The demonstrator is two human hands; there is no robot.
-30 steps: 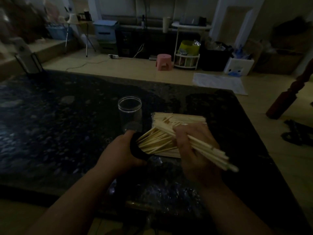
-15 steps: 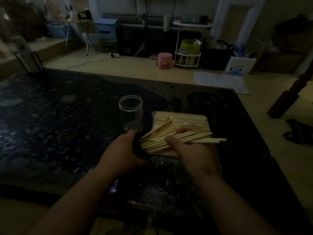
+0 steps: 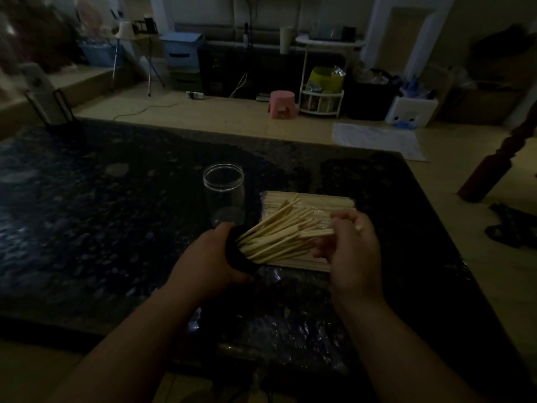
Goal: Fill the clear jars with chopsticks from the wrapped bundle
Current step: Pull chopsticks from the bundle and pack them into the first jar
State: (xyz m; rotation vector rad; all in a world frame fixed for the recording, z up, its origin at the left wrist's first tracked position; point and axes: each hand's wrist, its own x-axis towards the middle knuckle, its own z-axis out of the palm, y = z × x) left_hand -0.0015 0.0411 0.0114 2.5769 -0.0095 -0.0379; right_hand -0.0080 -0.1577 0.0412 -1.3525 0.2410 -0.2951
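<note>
The left hand (image 3: 209, 257) is gripping a tilted jar (image 3: 241, 257) bristling with chopsticks (image 3: 276, 237), while the right hand (image 3: 353, 251), fingers curled, is feeding more in. The second jar (image 3: 223, 196) is standing empty beside the wrapped bundle (image 3: 313, 202) on the worktop (image 3: 101, 228); roughly half the filling is remaining.

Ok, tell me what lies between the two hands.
In the head view, a fan of loose chopsticks spans from the left hand, which grips a tilted jar, to the right hand.
</note>
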